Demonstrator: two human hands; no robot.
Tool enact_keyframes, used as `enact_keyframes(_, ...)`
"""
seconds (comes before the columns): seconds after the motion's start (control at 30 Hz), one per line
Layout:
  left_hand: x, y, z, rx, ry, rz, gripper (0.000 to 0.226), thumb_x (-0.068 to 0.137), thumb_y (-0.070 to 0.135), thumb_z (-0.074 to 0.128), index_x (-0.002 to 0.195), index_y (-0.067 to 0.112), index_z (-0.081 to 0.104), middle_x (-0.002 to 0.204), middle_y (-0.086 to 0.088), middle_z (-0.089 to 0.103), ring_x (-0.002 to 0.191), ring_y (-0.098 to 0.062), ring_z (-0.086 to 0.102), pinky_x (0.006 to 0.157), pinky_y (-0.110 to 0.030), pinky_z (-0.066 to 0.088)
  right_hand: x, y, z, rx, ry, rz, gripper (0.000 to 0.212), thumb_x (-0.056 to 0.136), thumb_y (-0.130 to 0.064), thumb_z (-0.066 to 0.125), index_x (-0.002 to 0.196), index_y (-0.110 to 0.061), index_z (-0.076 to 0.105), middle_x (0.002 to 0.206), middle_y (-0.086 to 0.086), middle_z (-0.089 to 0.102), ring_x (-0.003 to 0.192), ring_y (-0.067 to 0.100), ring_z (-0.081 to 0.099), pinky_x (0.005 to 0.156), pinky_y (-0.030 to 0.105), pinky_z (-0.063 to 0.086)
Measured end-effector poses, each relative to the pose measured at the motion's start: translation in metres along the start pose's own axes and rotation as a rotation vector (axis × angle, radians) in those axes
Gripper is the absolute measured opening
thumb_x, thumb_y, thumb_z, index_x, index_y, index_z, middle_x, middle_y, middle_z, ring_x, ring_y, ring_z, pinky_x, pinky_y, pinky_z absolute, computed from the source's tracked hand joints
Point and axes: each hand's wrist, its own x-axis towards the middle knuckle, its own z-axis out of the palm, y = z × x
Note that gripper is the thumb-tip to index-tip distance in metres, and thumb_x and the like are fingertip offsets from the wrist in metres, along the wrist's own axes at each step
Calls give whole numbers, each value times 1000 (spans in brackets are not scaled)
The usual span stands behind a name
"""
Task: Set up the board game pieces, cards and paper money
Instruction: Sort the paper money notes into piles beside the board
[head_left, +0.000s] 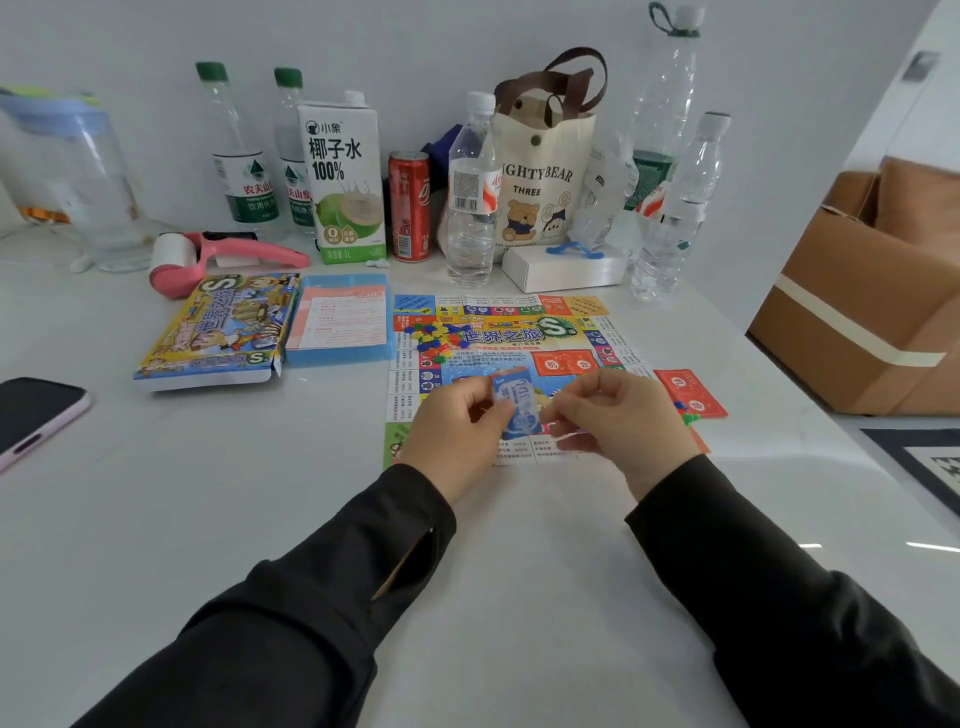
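Currently: blue pack (519, 402) of cards, held over the board (566, 312) on the desk (249, 478). Left hand (457, 415) fingers clamped on its left edge to steady it. Right hand (618, 415) fingers pinched at its right side, probably to peel the wrap. Pieces (439, 338) heaped on the board, unsorted. Red cards (691, 392) at the board's right edge.

Free room and obstacles. Open worktop (156, 519) runs along the near edge and leftward between the phone (36, 415) and the game board (519, 335). The far side is walled by bottles (244, 171), a carton (343, 176), a can (410, 205), a tote bag (545, 176) and a white box (563, 270). The game box (218, 327) and blue tray (340, 319) fill the far left. A pile of coloured pieces (439, 338) and red cards (688, 392) occupy board areas. The left hand (457, 421) and right hand (618, 415), pinching a blue card pack (517, 405), block the board's near part.
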Motion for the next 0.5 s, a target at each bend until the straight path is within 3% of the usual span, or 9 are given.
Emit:
enact_keyframes(0.07,0,0,-2,191,-26,70,20,94,21,51,108,11,62,99,3,60,85,-9,58,75,-24,50,0,-3,-3,-115,39,-142,17,88,-7,58,74,-17,62,70,0,68,61,12,58,64,28,54)
enact_keyframes(0.2,-3,3,-1,431,-95,203,14,94,21,50,93,10,60,99,-3,59,93,-19,55,78,-32,47,-3,-7,-8,-272,-59,-273,13,85,-12,64,80,-23,68,73,-10,65,59,-5,57,58,9,45)
enact_keyframes(0.33,-3,2,0,457,-97,221,9,94,21,50,88,17,55,93,2,56,94,-18,53,76,-29,44,-5,-8,-11,-370,-96,-284,7,83,-10,67,86,-12,72,71,-11,64,59,-7,56,58,4,43)
enact_keyframes(0.5,-4,-1,2,407,-46,228,16,91,23,55,96,12,64,95,-1,62,90,-18,57,77,-36,49,-7,-7,-10,-382,-74,-284,10,80,-6,69,76,-15,70,66,-11,62,56,-4,56,55,7,45)
